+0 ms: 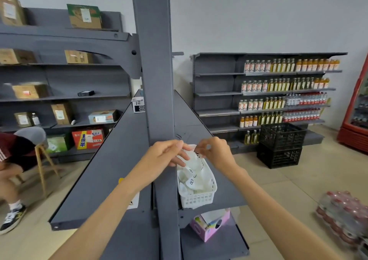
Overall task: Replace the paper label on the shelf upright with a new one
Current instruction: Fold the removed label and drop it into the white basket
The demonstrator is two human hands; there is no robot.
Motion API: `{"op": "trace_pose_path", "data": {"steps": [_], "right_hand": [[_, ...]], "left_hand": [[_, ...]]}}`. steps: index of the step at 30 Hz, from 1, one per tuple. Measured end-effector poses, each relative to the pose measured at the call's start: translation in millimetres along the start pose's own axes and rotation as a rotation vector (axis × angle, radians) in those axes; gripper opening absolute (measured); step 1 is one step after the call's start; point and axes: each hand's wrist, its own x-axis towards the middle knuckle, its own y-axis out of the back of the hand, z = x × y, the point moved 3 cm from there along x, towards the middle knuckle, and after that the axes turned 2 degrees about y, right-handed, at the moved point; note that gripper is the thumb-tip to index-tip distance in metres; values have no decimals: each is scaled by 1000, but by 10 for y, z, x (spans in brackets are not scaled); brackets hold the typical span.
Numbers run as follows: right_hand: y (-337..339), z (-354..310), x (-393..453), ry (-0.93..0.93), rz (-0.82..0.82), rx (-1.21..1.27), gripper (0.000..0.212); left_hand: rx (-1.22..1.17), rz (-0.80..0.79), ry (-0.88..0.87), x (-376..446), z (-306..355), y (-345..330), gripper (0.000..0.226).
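The grey shelf upright [157, 80] rises through the middle of the view. Just right of it, a white plastic basket [199, 200] holding several white paper labels sits on the grey shelf [225, 190]. My left hand [165, 158] and my right hand [214, 152] meet above the basket's far end. Both pinch a white paper label [192, 155] with black writing, held between the fingertips. Part of the label is hidden by my fingers. A white sticker [134, 202] shows low on the shelf side left of the upright, half hidden by my left forearm.
A pink tissue box [211, 228] lies on the lower shelf under the basket. Two stacked black crates [280, 146] stand on the floor right. Bottled drinks fill the far shelving [278, 92]. A bottle pack [346, 218] sits bottom right. A seated person [14, 160] is at left.
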Motion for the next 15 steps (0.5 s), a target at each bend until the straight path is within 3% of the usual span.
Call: {"op": "trace_pose_path", "data": {"steps": [6,9,12,15], "right_hand": [[-459,197,-20,-86,-189,-154,30],[-367,119,-60,-89,-51,-35,28],[-143,-199,-133,-42,187,244,41],[35,-602,-200,29,305,474,47]], "left_hand": [[-116,75,-77,-137,-104,279,44],[-218,124,-95,-177,-170,455,44],[-282,165,-101,-201,-316,669,45],[-281,163,-75,-195,-515,850,45]]}}
